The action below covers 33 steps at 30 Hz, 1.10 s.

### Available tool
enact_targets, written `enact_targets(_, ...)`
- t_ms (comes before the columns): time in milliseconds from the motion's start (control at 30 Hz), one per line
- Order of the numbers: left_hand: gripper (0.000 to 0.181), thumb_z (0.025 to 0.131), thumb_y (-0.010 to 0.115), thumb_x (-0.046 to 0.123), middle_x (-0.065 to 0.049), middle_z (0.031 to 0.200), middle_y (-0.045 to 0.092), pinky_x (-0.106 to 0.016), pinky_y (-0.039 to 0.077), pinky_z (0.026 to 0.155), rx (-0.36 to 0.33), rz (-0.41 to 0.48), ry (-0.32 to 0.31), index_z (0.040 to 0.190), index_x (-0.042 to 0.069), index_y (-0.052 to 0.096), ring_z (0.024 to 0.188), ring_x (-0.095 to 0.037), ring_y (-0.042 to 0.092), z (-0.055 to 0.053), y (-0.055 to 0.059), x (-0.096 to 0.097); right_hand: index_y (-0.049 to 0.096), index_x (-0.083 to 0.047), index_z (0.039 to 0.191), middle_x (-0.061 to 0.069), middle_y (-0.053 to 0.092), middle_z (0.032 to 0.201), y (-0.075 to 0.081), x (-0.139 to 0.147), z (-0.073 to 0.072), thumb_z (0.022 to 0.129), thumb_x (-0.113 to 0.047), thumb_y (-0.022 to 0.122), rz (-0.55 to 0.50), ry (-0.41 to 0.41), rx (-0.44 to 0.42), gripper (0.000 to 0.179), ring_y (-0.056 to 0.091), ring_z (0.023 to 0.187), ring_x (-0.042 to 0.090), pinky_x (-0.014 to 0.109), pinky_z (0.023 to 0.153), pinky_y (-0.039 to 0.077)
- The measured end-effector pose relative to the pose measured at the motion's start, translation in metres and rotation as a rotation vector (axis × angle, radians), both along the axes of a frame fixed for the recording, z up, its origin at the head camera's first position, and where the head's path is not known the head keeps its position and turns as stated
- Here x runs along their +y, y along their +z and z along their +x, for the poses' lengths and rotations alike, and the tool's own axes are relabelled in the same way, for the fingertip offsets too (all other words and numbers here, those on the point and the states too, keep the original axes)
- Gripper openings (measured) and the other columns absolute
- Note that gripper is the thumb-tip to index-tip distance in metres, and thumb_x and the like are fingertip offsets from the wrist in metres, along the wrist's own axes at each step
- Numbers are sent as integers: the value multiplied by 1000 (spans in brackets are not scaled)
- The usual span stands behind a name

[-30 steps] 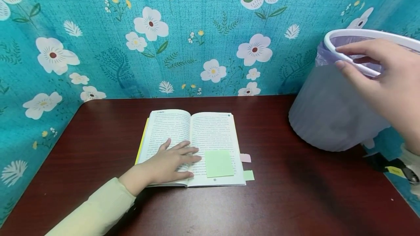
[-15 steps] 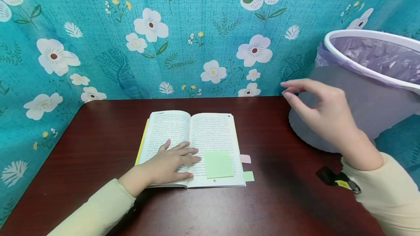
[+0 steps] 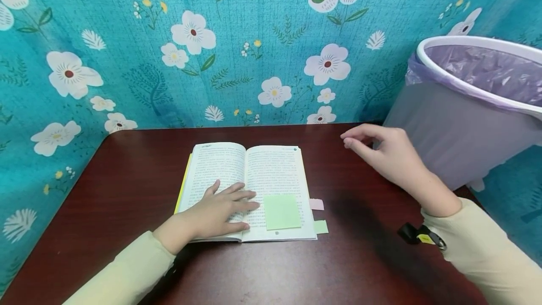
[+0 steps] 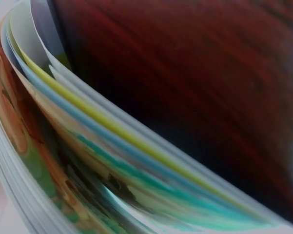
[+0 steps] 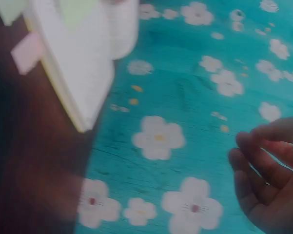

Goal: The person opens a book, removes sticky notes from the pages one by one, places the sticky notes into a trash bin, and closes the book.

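An open book lies on the dark wooden table. My left hand rests on its left page with fingers spread, the fingertips reaching past the fold. A green sticky note is stuck low on the right page. Past the book's right edge poke a pink tab and a green tab. To the right of the book, my right hand hovers above the table, fingers loosely bent and thumb close to the index finger. In the right wrist view no object shows between those fingers. Page edges fill the left wrist view.
A grey waste bin with a white rim and a purple liner bag stands at the right, tilted in view, behind my right forearm. A turquoise flowered cloth hangs along the back and sides of the table.
My right hand has come away from the bin's rim, moving left and down toward the book. The left hand and the book have kept their places.
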<state>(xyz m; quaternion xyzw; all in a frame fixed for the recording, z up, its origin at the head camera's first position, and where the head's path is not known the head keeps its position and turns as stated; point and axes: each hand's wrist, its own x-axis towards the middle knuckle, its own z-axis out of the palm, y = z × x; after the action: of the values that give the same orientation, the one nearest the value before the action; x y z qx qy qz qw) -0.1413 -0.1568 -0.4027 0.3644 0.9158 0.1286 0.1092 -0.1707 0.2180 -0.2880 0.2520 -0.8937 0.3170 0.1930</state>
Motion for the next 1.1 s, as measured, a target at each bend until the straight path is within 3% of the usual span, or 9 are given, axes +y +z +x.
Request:
enact_targets(100,53,96,70,44,1,154,50,-74,16,112,-3,0,0,146,27,60,151,-29,30,0,-1,0,80,-10,105,-1,76,92,-18,-5,-7,91,-6,78,75,23,-68,14,63,73,10,20,66,51)
enact_targets(300,53,96,70,43,1,154,50,-74,15,113,-24,12,4,146,26,60,151,-29,30,2,-1,-1,79,-8,105,2,76,96,-46,-19,-12,91,-4,78,135,57,-237,15,69,85,18,43,77,59)
enact_targets(533,52,98,69,43,1,155,50,-75,16,111,-24,22,-18,146,27,60,151,-29,30,0,-3,-1,79,-9,100,-4,73,86,-73,-34,-20,89,-6,80,175,82,-396,12,62,75,14,33,67,54)
enact_targets(767,53,97,71,42,1,155,50,-75,16,112,-30,8,-14,146,26,60,151,-29,31,-1,-4,-1,79,-7,97,-4,72,84,-100,-53,-21,87,-1,79,182,160,-541,11,58,72,12,27,64,52)
enact_targets(867,54,97,71,42,1,155,49,-75,16,112,-30,1,-15,147,27,59,151,-29,30,-3,-3,0,79,-10,94,-7,71,84,-107,-60,-16,85,-3,82,195,216,-537,12,60,72,10,25,65,53)
enact_targets(1100,55,96,71,43,1,155,49,-75,15,112,-33,-17,3,147,28,59,151,-29,29,-6,2,-2,70,-15,80,-10,60,77,-114,-81,3,75,-14,93,264,397,-382,23,56,71,5,22,64,51)
